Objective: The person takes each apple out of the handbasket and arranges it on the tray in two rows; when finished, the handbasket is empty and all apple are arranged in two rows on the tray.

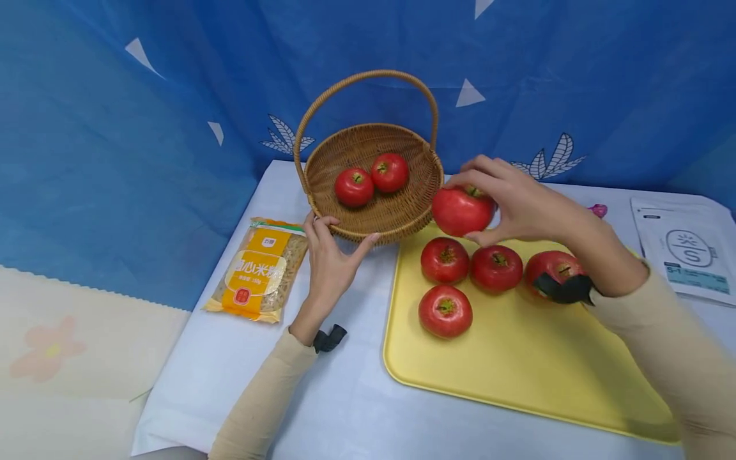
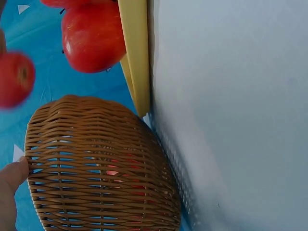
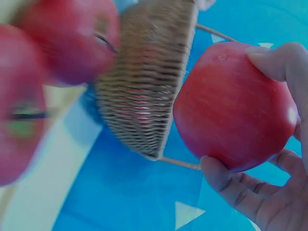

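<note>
On the white-covered table point(image 1: 345, 409) before a blue curtain point(image 1: 115, 128), the right hand point(image 1: 520, 204) gripped a tomato point(image 1: 460, 211) beside the basket point(image 1: 397, 220); the left hand point(image 1: 330, 259) rested straight fingers on its rim.

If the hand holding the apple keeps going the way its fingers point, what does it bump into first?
Most likely the wicker basket: the right hand holds an apple just right of its rim, fingers pointing left toward it. Depth is hard to judge, so the apple might pass over the rim.

My head camera looks down on the basket point(image 1: 374, 185) from above, while both wrist cameras view its woven wall from close beside it.
</note>
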{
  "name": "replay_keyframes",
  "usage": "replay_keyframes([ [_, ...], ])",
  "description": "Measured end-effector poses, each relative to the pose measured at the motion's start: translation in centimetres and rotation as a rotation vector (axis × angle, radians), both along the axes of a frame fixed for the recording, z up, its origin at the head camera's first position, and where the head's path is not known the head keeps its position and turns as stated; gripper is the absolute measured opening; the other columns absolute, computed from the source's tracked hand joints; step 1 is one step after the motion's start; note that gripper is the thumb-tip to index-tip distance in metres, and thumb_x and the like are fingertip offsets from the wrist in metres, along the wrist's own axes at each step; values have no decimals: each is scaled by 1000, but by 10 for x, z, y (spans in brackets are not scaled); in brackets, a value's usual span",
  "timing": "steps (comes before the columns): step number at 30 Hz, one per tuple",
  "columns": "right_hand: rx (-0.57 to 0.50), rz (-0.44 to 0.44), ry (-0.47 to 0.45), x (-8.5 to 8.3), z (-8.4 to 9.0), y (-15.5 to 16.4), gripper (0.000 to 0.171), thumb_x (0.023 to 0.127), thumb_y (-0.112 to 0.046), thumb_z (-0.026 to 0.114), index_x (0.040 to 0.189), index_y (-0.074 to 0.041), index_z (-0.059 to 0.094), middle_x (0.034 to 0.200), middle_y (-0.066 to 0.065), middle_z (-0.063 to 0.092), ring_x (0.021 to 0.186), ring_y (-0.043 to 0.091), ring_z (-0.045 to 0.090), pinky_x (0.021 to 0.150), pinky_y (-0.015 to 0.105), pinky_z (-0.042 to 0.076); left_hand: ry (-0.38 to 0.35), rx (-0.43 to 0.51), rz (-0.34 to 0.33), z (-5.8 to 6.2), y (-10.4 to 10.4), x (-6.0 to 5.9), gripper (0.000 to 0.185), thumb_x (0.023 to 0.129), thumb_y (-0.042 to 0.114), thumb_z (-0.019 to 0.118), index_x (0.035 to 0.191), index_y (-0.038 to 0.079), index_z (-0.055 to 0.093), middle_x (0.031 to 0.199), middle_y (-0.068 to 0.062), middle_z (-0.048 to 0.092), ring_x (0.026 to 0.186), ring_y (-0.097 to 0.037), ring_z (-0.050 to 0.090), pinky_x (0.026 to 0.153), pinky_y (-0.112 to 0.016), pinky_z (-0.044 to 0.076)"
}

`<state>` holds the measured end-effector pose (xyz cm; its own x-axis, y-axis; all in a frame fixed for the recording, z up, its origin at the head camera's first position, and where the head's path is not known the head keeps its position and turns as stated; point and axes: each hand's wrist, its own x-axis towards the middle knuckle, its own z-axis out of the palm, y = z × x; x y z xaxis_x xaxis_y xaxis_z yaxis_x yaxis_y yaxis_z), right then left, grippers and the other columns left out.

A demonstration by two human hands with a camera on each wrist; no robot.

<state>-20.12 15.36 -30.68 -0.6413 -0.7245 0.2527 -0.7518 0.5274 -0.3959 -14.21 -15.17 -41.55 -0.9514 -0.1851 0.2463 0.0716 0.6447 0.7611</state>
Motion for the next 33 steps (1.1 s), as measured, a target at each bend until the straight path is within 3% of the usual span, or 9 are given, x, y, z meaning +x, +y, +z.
replay_keyframes([
  [7,36,-32,38,69,-30,37,83,51,-20,96,125,-21,58,122,3,53,111,21,47,71,42,56,-9,0,17,0,-2,1,77,79,64,70,122,9,39,157,-20,9,140,-43,27,108,-55,36],
  [14,107,-116,-57,112,-66,58,88,50,-26,98,127,-27,56,125,1,52,112,19,48,71,41,58,12,3,14,-1,-3,-1,77,79,63,71,121,7,39,156,-20,11,141,-42,26,109,-54,34],
  [20,134,-183,-117,124,-88,65,86,50,-29,98,126,-29,58,121,0,52,114,23,46,73,46,58,17,-2,18,-1,-2,-1,76,79,62,71,120,8,39,156,-21,11,141,-42,25,109,-54,35],
  [26,138,-184,-60,128,-104,63,84,51,-33,98,126,-26,60,118,1,53,109,24,47,69,41,58,13,-2,20,-1,0,0,77,79,63,71,120,6,40,156,-22,11,142,-42,24,110,-53,35],
  [33,195,-199,11,134,-109,60,88,50,-35,97,129,-23,58,120,8,51,109,29,48,68,42,58,17,1,19,0,2,0,77,78,61,73,120,6,40,156,-22,12,142,-43,24,109,-54,35],
])
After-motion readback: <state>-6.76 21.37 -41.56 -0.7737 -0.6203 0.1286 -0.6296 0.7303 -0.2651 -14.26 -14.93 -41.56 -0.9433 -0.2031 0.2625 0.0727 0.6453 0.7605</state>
